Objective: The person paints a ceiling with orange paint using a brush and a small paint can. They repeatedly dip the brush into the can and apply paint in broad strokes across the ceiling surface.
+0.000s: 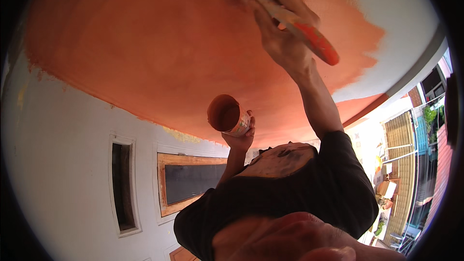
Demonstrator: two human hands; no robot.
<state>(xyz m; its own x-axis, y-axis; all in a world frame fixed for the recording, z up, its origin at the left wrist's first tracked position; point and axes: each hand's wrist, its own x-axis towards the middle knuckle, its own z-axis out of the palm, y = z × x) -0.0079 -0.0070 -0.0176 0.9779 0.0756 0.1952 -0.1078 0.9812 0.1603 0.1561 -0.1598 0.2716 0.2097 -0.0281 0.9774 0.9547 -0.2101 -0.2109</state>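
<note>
My right hand [287, 24] is closed around a paintbrush [316, 43] with a worn, red-ended handle. The bristles, blurred by motion, are at a broad surface [145, 43] coated in orange-brown paint; whether they touch it I cannot tell. Lower and further left, my left hand [245, 135] grips a small paint tub [236, 122] with a patterned outside. Its mouth faces the view and its inside is coated orange-brown; how much paint it holds is unclear. To the right, the coat ends in a ragged edge against a pale area [403, 14].
A pale wall [63, 135] meets the painted surface along an uneven line at left. In it are a narrow dark opening [124, 186] and a wood-framed window [162, 179]. A curved edge [415, 77] borders the pale area; beyond lie a bright outdoor space, slatted blinds [401, 140] and plants [430, 116].
</note>
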